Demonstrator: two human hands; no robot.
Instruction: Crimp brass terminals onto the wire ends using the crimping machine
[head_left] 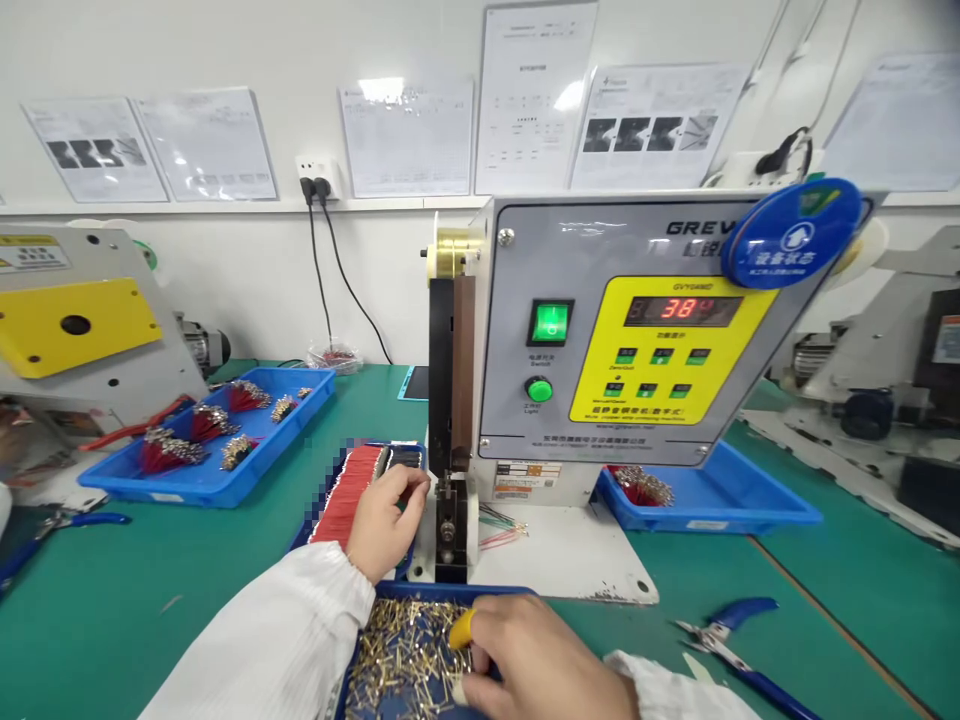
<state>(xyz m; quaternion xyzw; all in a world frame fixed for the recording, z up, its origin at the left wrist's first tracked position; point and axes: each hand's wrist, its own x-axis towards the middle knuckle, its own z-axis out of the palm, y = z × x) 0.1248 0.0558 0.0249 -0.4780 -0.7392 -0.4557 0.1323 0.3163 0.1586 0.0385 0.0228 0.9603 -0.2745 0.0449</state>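
Observation:
My left hand [390,515] is beside the machine's black crimping head [451,530], thumb and index finger pinched together. What they hold, if anything, is too small to make out. Under that hand lies a bundle of red wires [351,495] in a blue tray. My right hand [536,650] reaches over the front blue tray [346,690], which is full of loose gold-coloured metal pins [409,650]. A yellow cover sits on its index finger, and its bent index finger and thumb are apart above the pins.
The grey crimping machine [517,290] shows a lit green switch and red digits. Blue trays [255,470] [720,515] with bundled red wires stand left and right. Blue-handled cutters [739,640] lie at front right, and pliers [56,525] at far left.

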